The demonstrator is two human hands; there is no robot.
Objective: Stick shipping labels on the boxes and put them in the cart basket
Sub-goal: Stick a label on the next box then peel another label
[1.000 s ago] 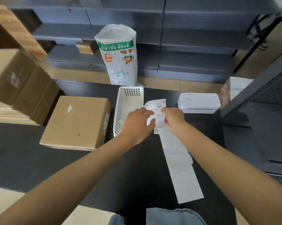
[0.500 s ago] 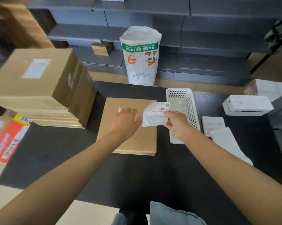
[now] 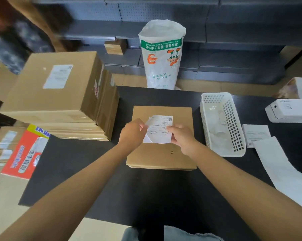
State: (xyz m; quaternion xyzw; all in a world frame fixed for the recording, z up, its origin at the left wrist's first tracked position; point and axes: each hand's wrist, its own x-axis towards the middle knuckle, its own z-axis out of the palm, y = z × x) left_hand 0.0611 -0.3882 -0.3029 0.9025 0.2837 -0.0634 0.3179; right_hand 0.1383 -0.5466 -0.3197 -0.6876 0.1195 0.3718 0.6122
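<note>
Midway through one box, basically. Shipping label held over the flat brown box in the middle of the black table, pinched at both sides: left hand gripping the left edge where a corner curls up, right hand gripping the right edge. Not stuck down yet, by the look of it. Stack of boxes far left, top one already labelled. White basket just right of the box. No cart basket visible, so that bit still to come.
</note>
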